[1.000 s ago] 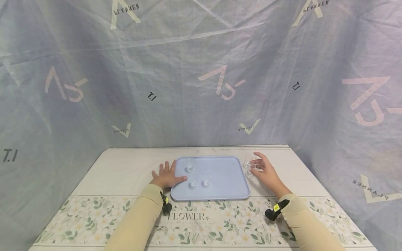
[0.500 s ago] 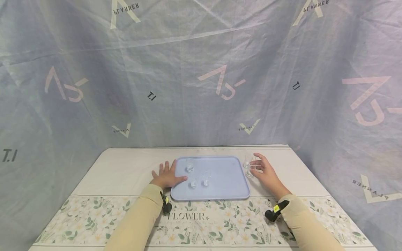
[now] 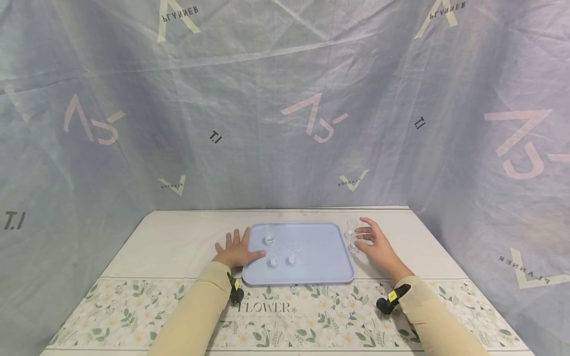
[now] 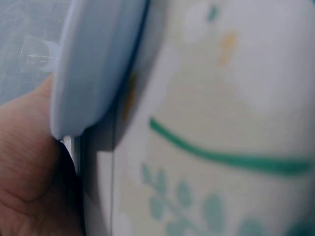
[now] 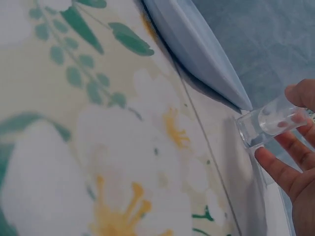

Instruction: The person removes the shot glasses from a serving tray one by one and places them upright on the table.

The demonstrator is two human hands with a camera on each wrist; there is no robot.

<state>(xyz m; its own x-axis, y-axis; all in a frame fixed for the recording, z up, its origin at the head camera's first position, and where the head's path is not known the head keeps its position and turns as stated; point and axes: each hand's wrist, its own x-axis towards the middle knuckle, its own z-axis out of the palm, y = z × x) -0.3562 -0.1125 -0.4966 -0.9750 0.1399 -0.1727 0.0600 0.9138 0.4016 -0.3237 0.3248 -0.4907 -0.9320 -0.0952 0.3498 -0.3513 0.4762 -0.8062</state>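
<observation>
My left hand (image 3: 236, 251) lies with spread fingers at the left edge of a light blue tray (image 3: 318, 247), its thumb over the rim. Three small clear shot glasses stand on the tray: one at the back left (image 3: 269, 237), and two nearer the front, the left one (image 3: 274, 261) close to my thumb and the other (image 3: 292, 258) beside it. Just beyond the tray's right edge, my right hand (image 3: 377, 245) pinches another shot glass (image 5: 253, 129) between thumb and fingers, its thick base close to the table. A further shot glass (image 3: 350, 230) stands right behind that one, partly overlapped by the fingers.
A white tablecloth (image 3: 178, 242) covers the table, with a floral printed band (image 3: 133, 311) along the front. Grey-blue fabric (image 3: 249, 148) hangs behind and on both sides. Black wrist cameras sit on the left wrist (image 3: 236, 291) and right wrist (image 3: 388, 302).
</observation>
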